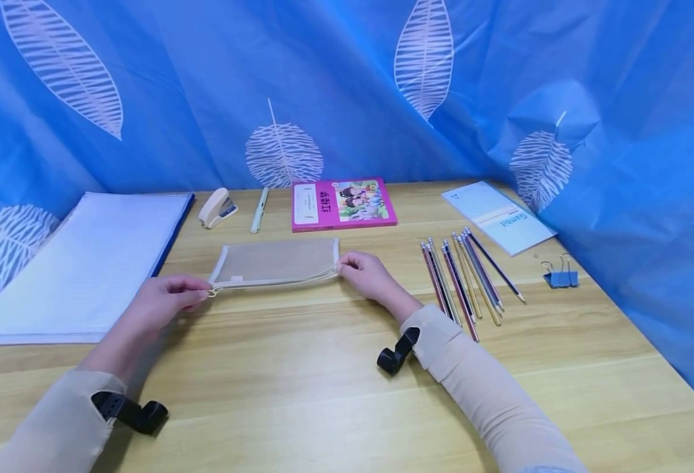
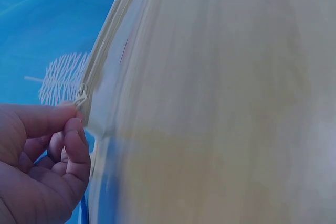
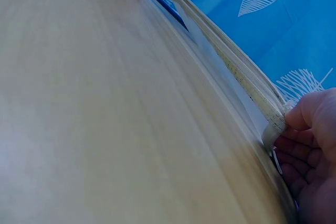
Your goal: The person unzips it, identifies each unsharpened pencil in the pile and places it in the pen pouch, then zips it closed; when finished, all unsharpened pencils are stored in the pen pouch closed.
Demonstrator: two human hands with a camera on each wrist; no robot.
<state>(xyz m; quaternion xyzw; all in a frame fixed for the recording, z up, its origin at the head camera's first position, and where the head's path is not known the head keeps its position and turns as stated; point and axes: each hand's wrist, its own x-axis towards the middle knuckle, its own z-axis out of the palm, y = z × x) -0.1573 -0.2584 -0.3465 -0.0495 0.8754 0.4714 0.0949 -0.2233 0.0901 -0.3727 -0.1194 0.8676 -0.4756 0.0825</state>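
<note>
A see-through zip pouch (image 1: pixel 276 259) with pale edging lies in the middle of the table, its zipped edge towards me. At its left end my left hand (image 1: pixel 160 299) pinches the zipper pull (image 2: pixel 81 98) between thumb and index finger. My right hand (image 1: pixel 370 276) grips the pouch's right corner, thumb on top, as the right wrist view shows at the zip's end (image 3: pixel 275 121). Between the two hands the zip edge stretches nearly straight, a little raised off the wood. I see nothing inside the pouch.
Several pencils (image 1: pixel 471 279) lie fanned right of my right hand, with a notepad (image 1: pixel 500 217) and a blue binder clip (image 1: pixel 561 277) beyond. Behind the pouch are a stapler (image 1: pixel 216 209), a pen (image 1: pixel 259 210) and a pink book (image 1: pixel 343 205). A large white pad (image 1: pixel 86 263) lies left.
</note>
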